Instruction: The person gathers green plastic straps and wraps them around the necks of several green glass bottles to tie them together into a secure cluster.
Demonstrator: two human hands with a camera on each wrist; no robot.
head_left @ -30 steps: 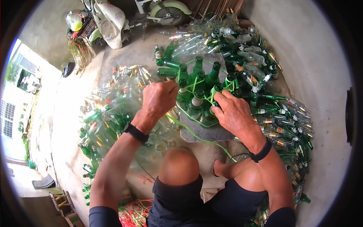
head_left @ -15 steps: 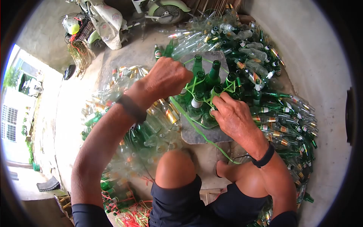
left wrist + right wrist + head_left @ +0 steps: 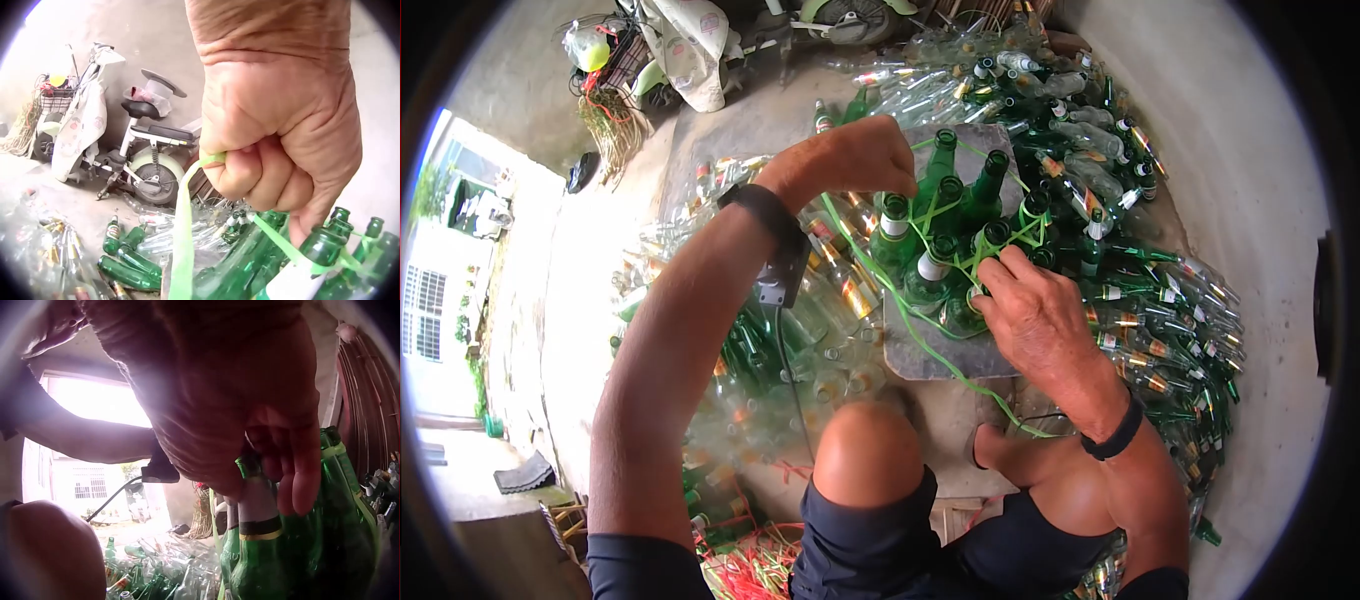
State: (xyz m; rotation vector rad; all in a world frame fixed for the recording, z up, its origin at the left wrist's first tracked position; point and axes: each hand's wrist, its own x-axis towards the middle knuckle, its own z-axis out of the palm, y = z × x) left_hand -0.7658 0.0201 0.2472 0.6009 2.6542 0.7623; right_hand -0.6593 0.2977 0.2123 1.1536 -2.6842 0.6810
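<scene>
Several green glass bottles (image 3: pixel 990 180) stand upright in a cluster on a grey slab (image 3: pixel 930 365). Light green plastic strap (image 3: pixel 945 372) is wound between their necks and around the group, with a long tail trailing toward the foot. My left hand (image 3: pixel 860 160) is above the cluster's left side, its fingers curled around the strap; in the left wrist view the strap band (image 3: pixel 182 237) hangs out of that fist. At the near right of the cluster, my right hand (image 3: pixel 1040 315) holds a front bottle by its neck; the right wrist view shows that labelled bottle (image 3: pixel 259 550) between thumb and fingers.
Piles of loose bottles lie to the right (image 3: pixel 1140 340) and left (image 3: pixel 800 310), with clear ones (image 3: pixel 920 100) behind the slab. A scooter (image 3: pixel 153 156) stands at the back by the wall. Red and green strap scraps (image 3: pixel 750 570) lie near my left leg.
My left hand has moved up and to the right, from beside the cluster to over its far left corner, drawing the strap with it. My right hand stays at the front bottle.
</scene>
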